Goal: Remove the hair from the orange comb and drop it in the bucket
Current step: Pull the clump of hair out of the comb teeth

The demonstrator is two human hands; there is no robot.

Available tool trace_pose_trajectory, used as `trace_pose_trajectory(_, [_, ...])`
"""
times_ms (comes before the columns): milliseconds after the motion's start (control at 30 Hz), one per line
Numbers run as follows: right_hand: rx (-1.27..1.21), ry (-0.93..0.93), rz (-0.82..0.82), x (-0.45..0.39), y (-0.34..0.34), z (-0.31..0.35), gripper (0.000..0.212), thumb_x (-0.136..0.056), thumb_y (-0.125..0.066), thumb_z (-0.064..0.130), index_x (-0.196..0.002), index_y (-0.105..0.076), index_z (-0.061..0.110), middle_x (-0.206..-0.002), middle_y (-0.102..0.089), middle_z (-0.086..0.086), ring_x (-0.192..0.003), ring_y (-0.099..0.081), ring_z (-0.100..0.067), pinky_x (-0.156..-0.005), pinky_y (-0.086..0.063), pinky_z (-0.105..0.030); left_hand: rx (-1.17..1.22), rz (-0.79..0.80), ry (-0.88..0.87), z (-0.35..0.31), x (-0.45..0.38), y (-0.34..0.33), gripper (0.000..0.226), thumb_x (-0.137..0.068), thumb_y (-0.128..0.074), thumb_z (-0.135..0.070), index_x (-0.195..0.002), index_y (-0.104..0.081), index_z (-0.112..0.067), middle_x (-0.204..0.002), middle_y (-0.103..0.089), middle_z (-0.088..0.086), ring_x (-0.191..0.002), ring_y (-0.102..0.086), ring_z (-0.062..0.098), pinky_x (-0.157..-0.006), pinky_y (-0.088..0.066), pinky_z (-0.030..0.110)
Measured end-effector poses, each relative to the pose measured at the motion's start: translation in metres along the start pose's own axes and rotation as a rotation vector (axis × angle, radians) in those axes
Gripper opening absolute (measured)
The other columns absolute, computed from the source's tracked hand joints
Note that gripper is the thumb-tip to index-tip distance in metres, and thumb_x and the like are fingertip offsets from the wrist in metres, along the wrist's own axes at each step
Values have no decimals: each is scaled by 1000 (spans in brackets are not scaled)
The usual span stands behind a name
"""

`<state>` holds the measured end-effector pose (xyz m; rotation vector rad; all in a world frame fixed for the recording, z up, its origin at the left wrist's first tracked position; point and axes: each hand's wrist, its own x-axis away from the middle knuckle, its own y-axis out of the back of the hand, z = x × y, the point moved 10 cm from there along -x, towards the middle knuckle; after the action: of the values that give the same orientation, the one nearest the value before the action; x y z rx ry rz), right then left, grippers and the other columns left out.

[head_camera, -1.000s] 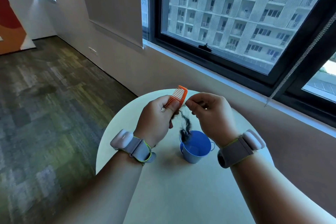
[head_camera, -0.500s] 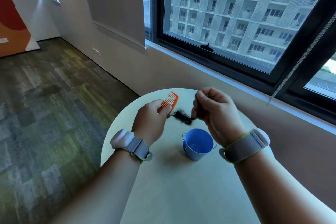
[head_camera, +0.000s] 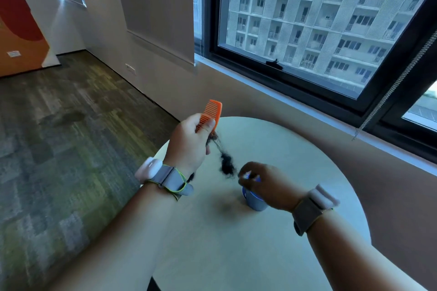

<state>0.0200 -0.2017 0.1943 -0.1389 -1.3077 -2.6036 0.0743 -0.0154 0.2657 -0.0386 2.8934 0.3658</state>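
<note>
**Pulling the hair clump down toward the bucket, almost there**

Starting big: the round pale table (head_camera: 272, 250) by the window (head_camera: 319, 26) takes up most of the lower view, with both forearms reaching over it, each wearing a grey wrist strap.

The left hand (head_camera: 189, 146) is fisted around the handle of the orange comb (head_camera: 211, 112), teeth end pointing up, held above the table's far left edge. The right hand (head_camera: 264, 185) is blurry, so I can't tell exactly how its fingers are set; it looks loosely curled, knuckles up, sitting right over the little blue bucket (head_camera: 256, 203) and hiding most of the rim.

What changed: half a second ago the right hand was up level with the comb, pinching the hair sideways. Now it's dropped down onto the bucket and the comb has lifted away. The dark hair (head_camera: 227, 165) hangs as a stretched clump between the 2 hands, thin strands at the top looking caught at the comb's base, the fat end just beside the right fingertips.

My read: it's not in the bucket yet. The last strands need to come free of the comb before letting go, or the clump might swing back and land on the table.
</note>
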Motion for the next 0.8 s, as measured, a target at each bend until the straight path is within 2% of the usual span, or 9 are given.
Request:
trace_pose_trajectory(100, [-731, 78, 26, 8, 4, 25, 28, -97, -58, 39, -124, -62, 34, -112, -68, -16, -54, -54, -32, -53, -51, -34, -27, 97, -35, -9, 6, -15, 22, -100, -53, -35, -88, -63, -19, -76, -70, -1, -48, -54, 20, -49, -42, 32])
trace_pose_trajectory(167, [-859, 166, 27, 8, 8, 43, 47, -87, -67, 43, -131, -58, 27, -94, -72, -11, -45, -38, -29, -42, -37, -32, -37, 127, -60, -13, 10, -22, 21, -100, -54, -36, -90, -64, -20, -78, -71, 0, -48, -55, 19, -49, -43, 31])
trace_pose_trajectory(267, [-575, 217, -135, -1, 18, 50, 31, -83, -74, 40, -112, -69, 28, -56, -56, 10, -45, -40, -11, -50, -35, -27, -49, 128, -73, -11, 9, -24, 21, -100, -55, -38, -91, -64, -20, -73, -69, -2, -46, -53, 17, -49, -41, 30])
trace_pose_trajectory(300, [-449, 209, -206, -3, 23, 48, 10, -87, -73, 36, -96, -73, 32, -52, -54, 11, -47, -42, -8, -54, -38, -28, -30, 121, -66, -9, 8, -23, 21, -100, -54, -37, -91, -64, -21, -74, -68, -4, -46, -53, 17, -49, -40, 30])
trace_pose_trajectory(433, [-166, 122, -141, -6, 1, 35, 19, -94, -65, 26, -77, -68, 33, -60, -61, 9, -52, -50, -7, -59, -47, -32, 12, 116, -39, -5, 0, -19, 19, -102, -52, -35, -94, -63, -21, -76, -69, -6, -48, -51, 18, -50, -39, 30])
trace_pose_trajectory(533, [-486, 69, -53, -1, -16, 29, 6, -91, -65, 31, -95, -66, 27, -61, -60, 15, -47, -49, -7, -54, -41, -33, 32, 159, -45, -7, 0, -27, 21, -101, -53, -36, -97, -64, -19, -75, -69, -4, -49, -51, 18, -49, -41, 29])
trace_pose_trajectory(633, [-903, 97, -29, -3, -14, 38, 54, -85, -71, 43, -133, -53, 27, -105, -72, 6, -71, -57, -49, -65, -51, -57, -36, 189, -102, -11, 3, -36, 26, -99, -55, -42, -96, -66, -19, -76, -70, -2, -61, -61, 22, -59, -52, 36])
trace_pose_trajectory(700, [-969, 132, -67, -5, -5, 42, 45, -89, -72, 32, -131, -59, 22, -88, -73, 1, -51, -55, -37, -50, -48, -44, -58, 185, -113, -12, 4, -38, 24, -98, -57, -42, -99, -67, -20, -81, -72, -1, -72, -66, 20, -68, -54, 37])
trace_pose_trajectory(800, [-655, 111, -185, -12, 5, 32, 18, -87, -74, 27, -105, -75, 26, -61, -62, -5, -44, -43, -19, -46, -35, -38, -50, 202, -105, -13, 5, -41, 22, -93, -65, -42, -100, -65, -22, -74, -69, -4, -54, -59, 14, -57, -47, 31])
